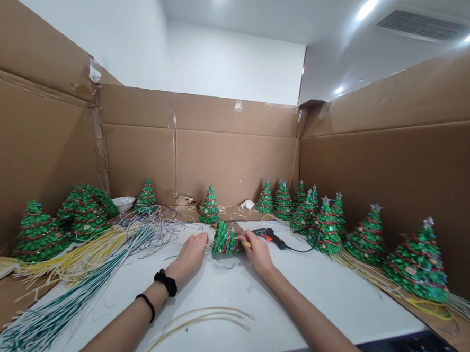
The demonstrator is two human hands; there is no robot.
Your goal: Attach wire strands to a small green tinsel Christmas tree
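Both our hands are flanking a small tree [225,239] above the white tabletop [323,293]: our left hand [191,254] is curling just beside it, though we are not able to tell whether it is gripping anything, while our right hand [257,253] is pinching a short tan stick [247,244] near its other side. Nearest us, pale curved strands [202,316] are lying loose. Beyond, the tree is tilting onto its side between our hands, perhaps making its flank easier to reach; it is showing dense, shiny green foliage crossed by red trim. Behind our right hand, a black-and-orange glue gun [270,236] is resting, presumably kept within reach. Farther off, star-topped trees [325,229] are standing before the cardboard wall [236,157], probably placed aside to spare the working area.
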